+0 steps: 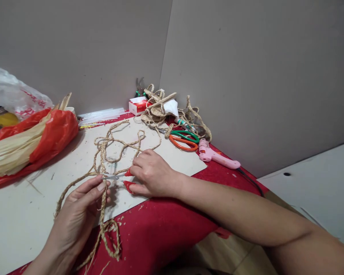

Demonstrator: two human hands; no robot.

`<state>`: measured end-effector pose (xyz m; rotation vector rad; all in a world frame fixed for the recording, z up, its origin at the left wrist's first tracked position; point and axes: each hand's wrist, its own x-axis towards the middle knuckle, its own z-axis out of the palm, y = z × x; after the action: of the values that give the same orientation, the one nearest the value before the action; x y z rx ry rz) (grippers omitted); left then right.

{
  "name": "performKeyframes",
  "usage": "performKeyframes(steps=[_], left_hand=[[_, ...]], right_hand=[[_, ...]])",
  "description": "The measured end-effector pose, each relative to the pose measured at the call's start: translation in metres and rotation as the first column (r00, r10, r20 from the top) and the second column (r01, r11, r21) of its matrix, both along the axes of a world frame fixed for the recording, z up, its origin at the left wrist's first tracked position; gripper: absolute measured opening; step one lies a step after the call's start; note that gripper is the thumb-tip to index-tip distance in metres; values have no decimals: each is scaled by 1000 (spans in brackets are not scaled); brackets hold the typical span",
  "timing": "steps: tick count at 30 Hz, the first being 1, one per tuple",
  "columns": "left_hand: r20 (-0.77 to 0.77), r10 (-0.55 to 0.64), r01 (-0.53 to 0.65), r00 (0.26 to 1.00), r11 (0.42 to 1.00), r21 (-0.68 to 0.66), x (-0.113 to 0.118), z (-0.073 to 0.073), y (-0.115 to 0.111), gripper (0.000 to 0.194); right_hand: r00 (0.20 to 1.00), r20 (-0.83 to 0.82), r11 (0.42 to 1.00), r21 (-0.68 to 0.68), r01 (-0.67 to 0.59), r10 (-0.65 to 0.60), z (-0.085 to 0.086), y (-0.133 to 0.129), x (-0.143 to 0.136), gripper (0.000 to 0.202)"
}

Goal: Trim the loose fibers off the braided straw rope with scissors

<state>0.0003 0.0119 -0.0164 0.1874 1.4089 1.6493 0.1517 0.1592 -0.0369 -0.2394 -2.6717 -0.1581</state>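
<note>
Live from the head view: pinching the braided cord (103, 206) in the left hand (80, 202), with the grip clamped on it over the near part of the white sheet (25, 221). Holding red-handled scissors (128, 187) in the right hand (153, 173), with that grip clamped around the handles, and pointing the blades leftward at the cord. Probably trimming, so best keeping the cord taut, fingertips clear of the blades, snipping only loose fibre. Minding the near edge, with cord loops lying across onto the red surface (149, 229). Finding bare sheet to the left, but facing a red bag (59, 131) far left, tangled cords (155, 111) on the far side and a pink glue gun (218, 156) right.
</note>
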Motion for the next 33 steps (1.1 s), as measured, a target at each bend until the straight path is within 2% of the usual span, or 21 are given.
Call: performKeyframes(steps=[7,15,21,28,33], left_hand=[[-31,11,-11,999,1000,0,0,-5,0,29],[-46,3,-3,999,1000,4,3,0,0,29],[-86,13,-12,996,1000,3,1,-2,0,34],[-111,-74,75,991,997,1,0,-4,2,36],[-62,-28,27,998,1000,-8,1,-4,2,40]], right_hand=[[998,18,996,-67,-59,60,-2,-3,1,33],[988,-44,983,-100,-155,151,2,0,5,32],[997,-49,971,-228,-71,61,7,5,8,28],[994,106,991,-134,-1,15,12,2,12,38],[988,151,992,-125,-13,32,12,-2,11,38]])
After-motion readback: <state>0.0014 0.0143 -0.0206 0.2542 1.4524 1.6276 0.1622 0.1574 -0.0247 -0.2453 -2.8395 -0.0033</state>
